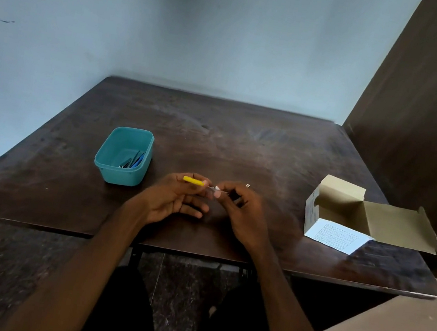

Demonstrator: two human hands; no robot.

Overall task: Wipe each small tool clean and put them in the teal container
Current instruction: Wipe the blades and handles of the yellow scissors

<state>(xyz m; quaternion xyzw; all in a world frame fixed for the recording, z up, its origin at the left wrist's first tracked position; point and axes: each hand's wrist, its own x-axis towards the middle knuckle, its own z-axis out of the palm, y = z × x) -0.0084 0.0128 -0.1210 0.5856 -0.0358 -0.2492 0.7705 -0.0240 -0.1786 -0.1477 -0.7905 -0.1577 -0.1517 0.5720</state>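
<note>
A small tool with a yellow handle point(193, 180) is held above the middle of the dark wooden table point(243, 146). My left hand point(177, 199) pinches the yellow handle between thumb and fingers. My right hand point(242, 207) pinches a small white wipe point(217, 189) around the tool's thin metal tip. The teal container point(107, 167) stands to the left of my hands and holds several small tools point(132, 162), some with blue handles.
An open cardboard box point(348, 213) with its flap folded out lies at the table's right side, a printed sheet sticking out at its front. A small metal piece point(247, 185) lies just behind my right hand. A brown panel rises at the right.
</note>
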